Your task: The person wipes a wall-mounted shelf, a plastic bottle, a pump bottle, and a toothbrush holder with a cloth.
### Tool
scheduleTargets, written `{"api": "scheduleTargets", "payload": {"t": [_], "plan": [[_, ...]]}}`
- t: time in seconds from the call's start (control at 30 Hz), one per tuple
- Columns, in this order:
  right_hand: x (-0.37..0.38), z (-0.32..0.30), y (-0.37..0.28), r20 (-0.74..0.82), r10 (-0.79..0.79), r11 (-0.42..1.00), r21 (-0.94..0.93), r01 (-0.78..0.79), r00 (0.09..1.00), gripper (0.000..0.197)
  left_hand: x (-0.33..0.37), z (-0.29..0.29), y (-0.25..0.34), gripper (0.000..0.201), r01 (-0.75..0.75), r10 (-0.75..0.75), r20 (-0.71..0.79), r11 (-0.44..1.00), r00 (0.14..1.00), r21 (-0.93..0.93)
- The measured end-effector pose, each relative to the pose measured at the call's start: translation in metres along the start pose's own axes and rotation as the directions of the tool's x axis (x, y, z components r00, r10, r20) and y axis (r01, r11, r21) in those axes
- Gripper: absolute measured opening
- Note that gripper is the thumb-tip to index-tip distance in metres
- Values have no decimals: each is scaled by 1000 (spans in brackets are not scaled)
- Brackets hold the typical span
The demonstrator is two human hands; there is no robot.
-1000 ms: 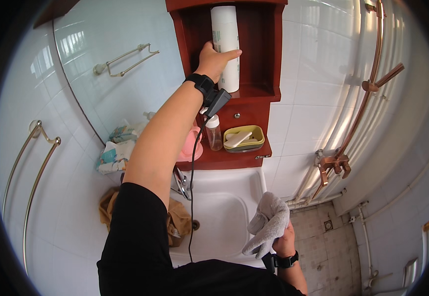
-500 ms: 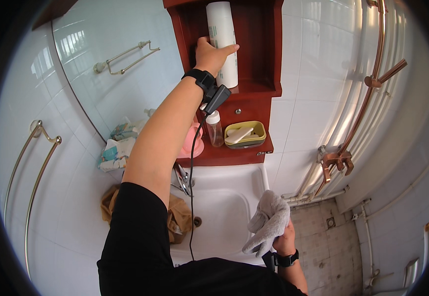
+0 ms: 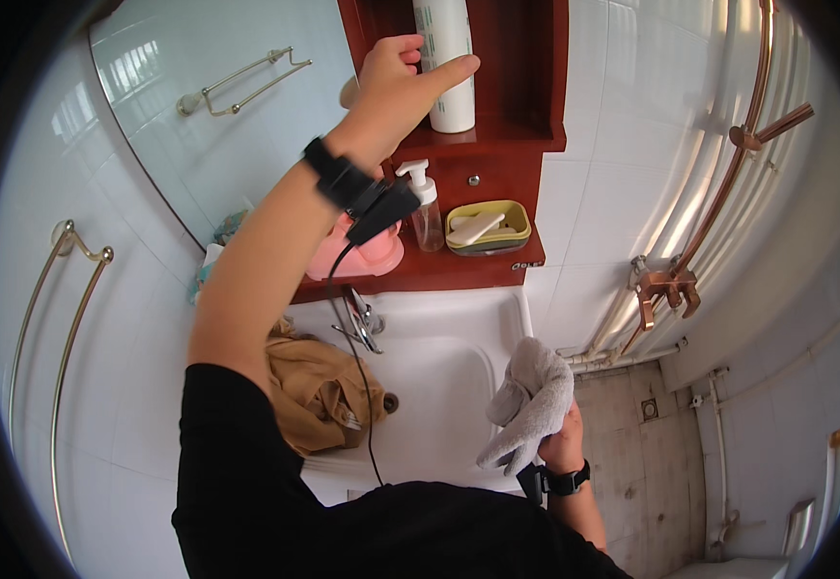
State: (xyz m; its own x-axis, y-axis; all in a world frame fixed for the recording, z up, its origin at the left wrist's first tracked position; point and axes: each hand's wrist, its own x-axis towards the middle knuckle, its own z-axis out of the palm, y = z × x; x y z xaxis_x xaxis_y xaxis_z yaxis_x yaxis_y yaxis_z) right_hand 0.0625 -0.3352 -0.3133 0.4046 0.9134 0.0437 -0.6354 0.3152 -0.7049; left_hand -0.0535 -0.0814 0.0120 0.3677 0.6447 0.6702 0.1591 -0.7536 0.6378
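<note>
My left hand is raised at the red-brown wooden shelf unit, thumb and fingers apart, with nothing visible in it. Just beside its fingertips, a tall white cylinder with green print stands on the shelf, its top cut off by the view. My right hand grips a folded grey cloth over the right rim of the white sink. Part of that hand is hidden behind the cloth.
A clear pump bottle, a yellow-green soap box and a pink plastic item sit on the lower ledge. Brown fabric lies at the sink's left, near the chrome faucet. A black cable hangs from my left wrist.
My left hand has let go of the white cylinder and drawn slightly left, its fingers spreading. The cylinder stays on the shelf. My right hand still holds the grey cloth.
</note>
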Motion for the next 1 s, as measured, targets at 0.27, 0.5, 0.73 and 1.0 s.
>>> {"api": "scheduleTargets", "payload": {"t": [0.27,0.5,0.73,1.0], "plan": [[6,-3,9,-48,45,997,67,-42,998,43,-163,-74,30,12,-22,361,601,868,713,-496],[9,-3,22,-46,10,999,31,-9,999,46,-216,-6,-83,18,578,-302,559,698,772,-422],[34,11,-4,-130,-44,996,70,53,990,41,-179,47,-150,38,759,-569,563,181,600,-625],[123,27,-51,-108,-281,960,-10,281,954,35,-135,86,-158,92,773,-657,449,350,605,-530]]}}
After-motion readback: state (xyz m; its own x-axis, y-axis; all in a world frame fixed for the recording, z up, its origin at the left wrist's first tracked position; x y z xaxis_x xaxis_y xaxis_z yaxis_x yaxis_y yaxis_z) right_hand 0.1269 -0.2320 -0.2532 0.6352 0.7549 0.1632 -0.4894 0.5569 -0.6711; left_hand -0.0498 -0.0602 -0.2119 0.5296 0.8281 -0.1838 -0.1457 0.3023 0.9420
